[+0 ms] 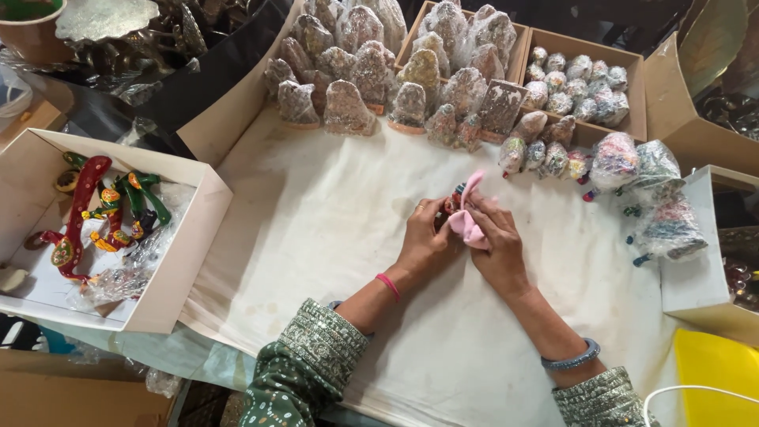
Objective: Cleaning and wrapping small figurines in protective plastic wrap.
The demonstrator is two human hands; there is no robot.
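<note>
Hands [462, 237] wrap figurine in pink cloth [466, 221]; white box [186, 261] holds painted figures [103, 213]

Worn on the head, looking steeply down, close over the hands [462, 241] and the cloth [316, 213].

White cloth [332, 229] as landmark. Along its far edge: wrapped figurines [371, 71], two cardboard boxes [585, 43] of wrapped pieces. Left of cloth: white box [178, 261] holding painted red-green figures [95, 213]. Right: wrapped bundles [656, 205], yellow sheet [715, 372].
</note>
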